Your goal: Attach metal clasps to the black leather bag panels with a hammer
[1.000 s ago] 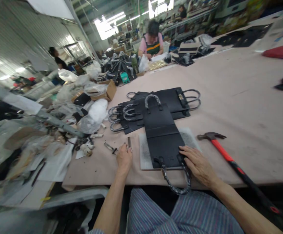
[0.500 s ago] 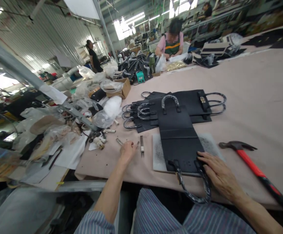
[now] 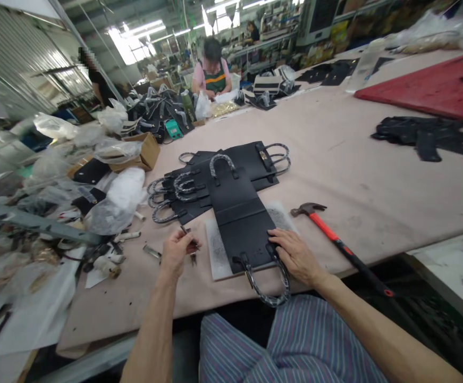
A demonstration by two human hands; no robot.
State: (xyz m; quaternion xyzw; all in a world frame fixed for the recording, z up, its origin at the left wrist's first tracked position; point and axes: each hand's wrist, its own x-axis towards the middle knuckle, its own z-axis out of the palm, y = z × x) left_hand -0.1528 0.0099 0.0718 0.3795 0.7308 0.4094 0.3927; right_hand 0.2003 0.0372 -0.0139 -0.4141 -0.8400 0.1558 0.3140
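My left hand is closed in a pinch around a slim metal pronged punch. Its forked end shows below my fingers, and most of its shaft is hidden. Another small metal tool lies on the table just left of that hand. My right hand rests with fingers stretched out on the lower right of a black bag panel. This panel has a wrapped handle at each end, the nearer one hanging over the table edge. Under the panel lies a pale speckled board.
A claw hammer with a red and black handle lies to the right. More black bag panels are stacked behind. Plastic bags and scraps crowd the left. A red board lies far right. A co-worker sits across the table.
My left hand has picked up the pronged punch that lay on the table. The view has swung right, bringing in the red board and black pieces. My right hand stays on the panel.
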